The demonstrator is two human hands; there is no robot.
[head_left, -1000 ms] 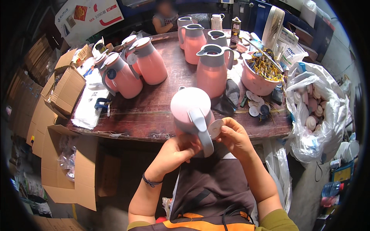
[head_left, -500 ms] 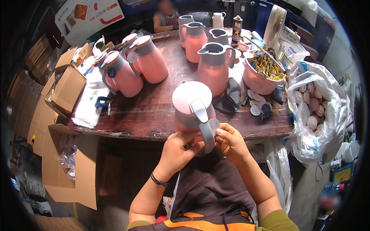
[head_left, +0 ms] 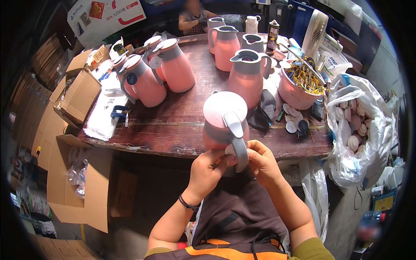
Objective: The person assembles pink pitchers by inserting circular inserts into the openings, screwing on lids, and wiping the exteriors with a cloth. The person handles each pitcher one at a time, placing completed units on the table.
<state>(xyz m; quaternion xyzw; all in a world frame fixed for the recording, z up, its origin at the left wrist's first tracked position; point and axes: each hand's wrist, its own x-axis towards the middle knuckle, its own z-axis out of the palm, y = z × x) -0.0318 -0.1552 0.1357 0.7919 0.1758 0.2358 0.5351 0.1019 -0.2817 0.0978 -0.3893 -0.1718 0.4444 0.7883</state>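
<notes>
A pink vacuum jug (head_left: 212,135) with a pale lid and grey handle stands at the table's near edge, its handle toward me. My left hand (head_left: 208,171) is left of the handle, thumb and fingers pinched on a small round pale tag (head_left: 230,150). On the handle's other side, my right hand (head_left: 262,161) has its fingers pinched together close to the handle; a thin string may be between them, too small to make out. Other lidded pink jugs (head_left: 177,69), some with round tags hanging, stand at left. Open-topped ones (head_left: 245,84) stand behind.
A pink tub (head_left: 297,93) of tags with golden strings stands right, loose round tags (head_left: 291,126) and a dark cloth (head_left: 262,113) near it. A plastic bag (head_left: 368,162) of lids hangs beside the table. Cardboard boxes (head_left: 96,190) are left. Another person (head_left: 190,21) sits across.
The round tag has passed from my right hand, right of the handle, to my left hand's fingers at the handle's left side. The whole view has shifted slightly.
</notes>
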